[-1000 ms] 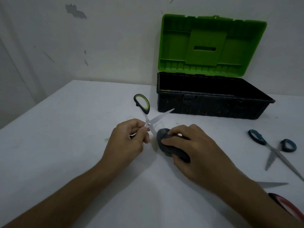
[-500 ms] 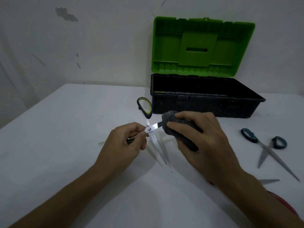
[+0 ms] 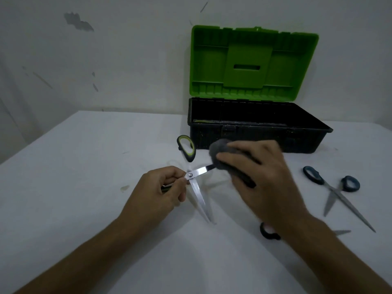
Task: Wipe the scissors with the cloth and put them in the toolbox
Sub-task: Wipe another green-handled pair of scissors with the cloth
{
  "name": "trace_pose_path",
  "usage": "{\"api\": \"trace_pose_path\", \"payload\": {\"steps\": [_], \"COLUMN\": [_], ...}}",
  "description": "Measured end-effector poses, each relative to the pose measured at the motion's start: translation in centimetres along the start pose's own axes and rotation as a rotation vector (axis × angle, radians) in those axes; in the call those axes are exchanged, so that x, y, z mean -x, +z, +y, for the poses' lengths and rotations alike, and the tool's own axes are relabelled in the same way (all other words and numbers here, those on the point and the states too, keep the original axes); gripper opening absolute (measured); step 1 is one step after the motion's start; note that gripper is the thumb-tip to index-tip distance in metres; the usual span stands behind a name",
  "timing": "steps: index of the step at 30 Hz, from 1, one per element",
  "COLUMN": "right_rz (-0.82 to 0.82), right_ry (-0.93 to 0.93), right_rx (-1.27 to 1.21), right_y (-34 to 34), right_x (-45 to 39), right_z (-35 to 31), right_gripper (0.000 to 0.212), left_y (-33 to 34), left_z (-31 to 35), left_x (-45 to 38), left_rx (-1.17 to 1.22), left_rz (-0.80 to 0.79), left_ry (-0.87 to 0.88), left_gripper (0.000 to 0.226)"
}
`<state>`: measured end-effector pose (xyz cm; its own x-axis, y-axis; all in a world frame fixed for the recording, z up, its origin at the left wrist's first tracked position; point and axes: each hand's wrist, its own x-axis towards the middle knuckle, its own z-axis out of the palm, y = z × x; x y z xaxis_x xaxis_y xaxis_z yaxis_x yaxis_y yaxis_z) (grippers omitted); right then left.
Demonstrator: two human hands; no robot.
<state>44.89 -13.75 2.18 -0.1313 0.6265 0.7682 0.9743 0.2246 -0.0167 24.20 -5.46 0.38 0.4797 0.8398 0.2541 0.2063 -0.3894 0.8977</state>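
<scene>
Cloth on an open scissor blade

The right hand (image 3: 257,175) grips the cloth (image 3: 222,152), hiding 1 blade tip; the left hand (image 3: 160,189) pinches the scissors (image 3: 196,174) by the pivot, toolbox (image 3: 254,132) open at 12 o'clock.

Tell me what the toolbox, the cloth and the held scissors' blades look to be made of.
Toolbox: moulded plastic, matte black base, glossier green lid with ribs. Cloth: soft grey fabric, fuzzy and bunched in the right hand. Blades: bright polished metal, probably steel, with a shiny pivot screw.
</scene>
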Motion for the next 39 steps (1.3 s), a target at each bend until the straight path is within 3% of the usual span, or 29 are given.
{"api": "trace_pose_path", "payload": {"steps": [3, 10, 14, 17, 23, 30, 37, 39], "right_rz": [-0.164, -0.005, 0.153, 0.213, 0.111, 0.034, 0.182, 0.128], "right_ry": [-0.024, 0.173, 0.122, 0.049, -0.011, -0.011, -0.093, -0.086], "right_rx": [-0.036, 0.066, 0.035, 0.012, -0.024, -0.027, 0.030, 0.025], "right_y": [1.4, -0.3, -1.7, -1.9, -0.4, 0.5, 0.0, 0.3], "right_x": [0.5, 0.5, -0.2, -0.4, 0.6, 1.1, 0.3, 0.2], "right_z": [-0.6, 3.0, 2.2, 1.1, 0.5, 0.1, -1.0, -1.1], "right_gripper": [0.036, 0.034, 0.029, 0.026, 0.026, 0.025, 0.016, 0.018], "left_y": [-0.2, -0.6, -1.2, -1.5, -1.2, -0.6, -0.3, 0.0], "left_z": [0.3, 0.8, 1.4, 0.5, -0.5, -1.2, -1.0, -0.8], "left_x": [0.3, 0.0, -0.1, -0.3, -0.2, 0.0, 0.2, 0.3], "left_rx": [-0.025, 0.053, -0.195, -0.371, -0.584, -0.589, -0.502, -0.490], "left_rz": [-0.016, 0.055, 0.194, 0.187, 0.090, 0.016, 0.023, 0.012], "left_ry": [0.017, 0.054, 0.236, 0.263, 0.343, 0.237, 0.144, 0.149], "left_gripper": [0.024, 0.017, 0.011, 0.017, 0.013, 0.007, 0.013, 0.013]}}
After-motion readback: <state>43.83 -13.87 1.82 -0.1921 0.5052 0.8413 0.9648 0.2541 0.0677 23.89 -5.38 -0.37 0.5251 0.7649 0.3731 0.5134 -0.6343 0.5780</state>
